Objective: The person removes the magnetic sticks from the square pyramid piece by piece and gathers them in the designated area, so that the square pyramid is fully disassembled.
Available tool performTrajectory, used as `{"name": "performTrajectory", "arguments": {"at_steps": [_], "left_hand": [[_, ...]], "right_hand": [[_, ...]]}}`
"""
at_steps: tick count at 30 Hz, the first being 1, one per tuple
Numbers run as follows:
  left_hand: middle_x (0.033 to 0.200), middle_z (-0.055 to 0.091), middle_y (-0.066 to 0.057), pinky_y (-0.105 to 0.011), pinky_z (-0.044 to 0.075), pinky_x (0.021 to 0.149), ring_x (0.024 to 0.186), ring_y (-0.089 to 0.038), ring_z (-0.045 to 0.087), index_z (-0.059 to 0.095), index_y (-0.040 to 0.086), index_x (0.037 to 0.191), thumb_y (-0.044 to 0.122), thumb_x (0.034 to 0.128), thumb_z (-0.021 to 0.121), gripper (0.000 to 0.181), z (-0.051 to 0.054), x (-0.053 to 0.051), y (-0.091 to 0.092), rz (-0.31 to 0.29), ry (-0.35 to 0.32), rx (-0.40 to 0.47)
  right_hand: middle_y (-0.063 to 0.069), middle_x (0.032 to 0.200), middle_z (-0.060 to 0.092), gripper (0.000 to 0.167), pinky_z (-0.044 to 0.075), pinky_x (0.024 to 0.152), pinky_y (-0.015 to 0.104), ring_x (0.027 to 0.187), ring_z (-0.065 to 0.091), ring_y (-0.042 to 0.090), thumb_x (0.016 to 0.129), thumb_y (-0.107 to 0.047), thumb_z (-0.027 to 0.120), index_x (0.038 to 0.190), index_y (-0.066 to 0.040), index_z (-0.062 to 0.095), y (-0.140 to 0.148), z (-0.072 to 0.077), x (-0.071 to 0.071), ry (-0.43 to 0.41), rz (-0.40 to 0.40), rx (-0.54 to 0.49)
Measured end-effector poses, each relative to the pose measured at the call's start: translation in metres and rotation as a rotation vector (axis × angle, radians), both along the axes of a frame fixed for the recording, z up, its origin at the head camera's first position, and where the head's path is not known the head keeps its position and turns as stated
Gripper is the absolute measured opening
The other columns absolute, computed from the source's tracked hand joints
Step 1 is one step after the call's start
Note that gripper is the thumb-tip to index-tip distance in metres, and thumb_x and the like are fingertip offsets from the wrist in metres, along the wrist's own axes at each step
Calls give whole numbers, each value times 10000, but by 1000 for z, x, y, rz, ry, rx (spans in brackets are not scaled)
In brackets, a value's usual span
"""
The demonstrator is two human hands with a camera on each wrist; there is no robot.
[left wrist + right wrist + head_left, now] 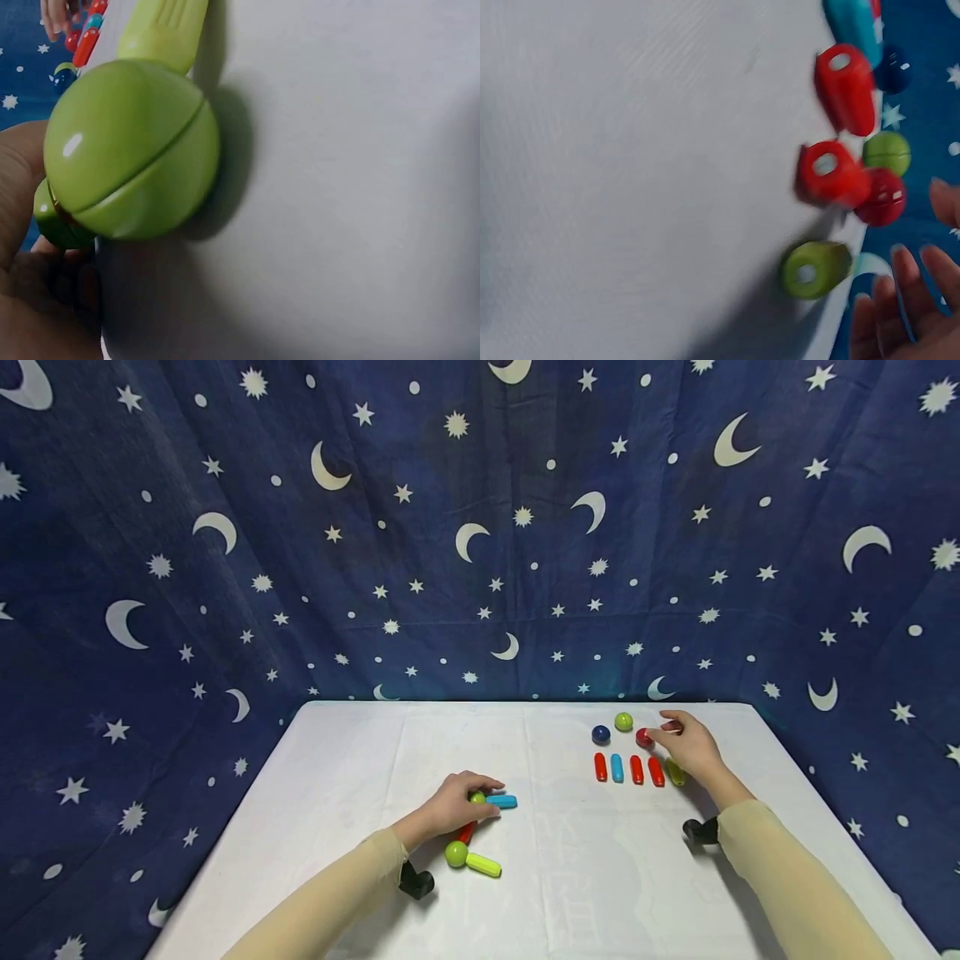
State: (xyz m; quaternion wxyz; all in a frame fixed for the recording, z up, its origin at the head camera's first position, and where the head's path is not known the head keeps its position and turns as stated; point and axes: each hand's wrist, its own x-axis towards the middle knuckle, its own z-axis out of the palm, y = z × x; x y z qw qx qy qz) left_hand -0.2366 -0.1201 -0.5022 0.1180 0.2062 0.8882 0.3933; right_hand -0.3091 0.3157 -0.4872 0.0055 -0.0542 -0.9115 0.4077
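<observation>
My left hand (454, 804) holds a small green ball (477, 797) between thumb and fingers. A blue rod (502, 801) touches that ball, and a red rod (467, 833) runs below it to a second green ball (456, 853), mostly under the hand. From this lower ball a yellow-green rod (483, 865) points right; the ball (131, 150) looms large in the left wrist view. My right hand (693, 748) hovers by a red ball (644, 738) at the back right. Its fingers (911, 281) are spread and relaxed in the right wrist view, apart from the ball.
A row of red rods (637, 769), a blue rod (617, 768) and a green rod (675, 772) lies in front of the balls. A dark blue ball (601, 735) and a green ball (623, 722) sit behind. The white table (337, 760) meets a starry curtain (420, 527).
</observation>
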Motion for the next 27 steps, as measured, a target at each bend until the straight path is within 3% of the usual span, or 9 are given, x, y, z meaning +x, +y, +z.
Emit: {"name": "performTrajectory", "arguments": {"at_steps": [4, 7, 10, 13, 16, 19, 23, 27], "left_hand": [[1264, 636, -48, -458, 422, 958, 1135, -240, 503, 648, 173, 1377, 298, 925, 772, 485, -2, 9, -9, 71, 32, -7], [1207, 646, -41, -450, 443, 932, 1065, -219, 532, 637, 154, 1363, 317, 921, 769, 489, -3, 16, -15, 150, 43, -1], [1111, 661, -6, -408, 462, 868, 967, -183, 549, 628, 132, 1331, 339, 919, 771, 482, -4, 22, -17, 213, 48, 4], [1014, 648, 29, -348, 448, 786, 871, -159, 534, 623, 116, 1304, 338, 921, 771, 466, -5, 24, -16, 235, 50, 6], [968, 630, 38, -312, 445, 746, 834, -140, 526, 631, 115, 1281, 313, 936, 761, 419, -5, 21, -11, 223, 53, 14], [1004, 638, 12, -317, 475, 768, 867, -142, 548, 637, 113, 1281, 275, 956, 744, 379, -5, 14, -3, 183, 32, 49], [1067, 649, -5, -361, 495, 842, 945, -151, 580, 637, 127, 1306, 243, 978, 720, 358, -2, 1, 7, 119, -30, 103], [1108, 666, 15, -378, 488, 891, 991, -145, 593, 656, 138, 1290, 231, 993, 701, 315, 0, -8, 11, 71, -67, 128]], "right_hand": [[262, 1355, 514, 649, 432, 1040, 576, 1219, 481, 427, 1044, -386, 576, 1527, 8, 395, -11, 13, 9, 131, -40, -25], [226, 1324, 554, 588, 430, 1025, 568, 1227, 487, 405, 1052, -368, 569, 1510, -21, 444, -26, 25, 15, 226, -12, -30], [180, 1257, 622, 501, 449, 979, 529, 1180, 529, 359, 1045, -306, 601, 1462, -40, 520, -49, 32, 23, 312, 86, -10], [121, 1184, 686, 417, 466, 929, 484, 1125, 589, 314, 1017, -245, 658, 1387, -60, 605, -78, 31, 31, 350, 247, 12], [46, 1159, 707, 390, 480, 925, 480, 1115, 615, 273, 992, -249, 694, 1346, -93, 647, -111, 24, 43, 283, 409, 52], [-22, 1146, 700, 377, 501, 942, 490, 1114, 617, 233, 973, -274, 713, 1323, -141, 670, -142, 13, 54, 149, 501, 90], [-85, 1029, 676, 344, 518, 879, 447, 988, 607, 161, 949, -276, 744, 1269, -162, 695, -171, -4, 60, 41, 560, 125], [-95, 894, 621, 319, 485, 740, 367, 817, 556, 133, 917, -240, 775, 1211, -135, 708, -185, -14, 58, 31, 607, 120]]}}
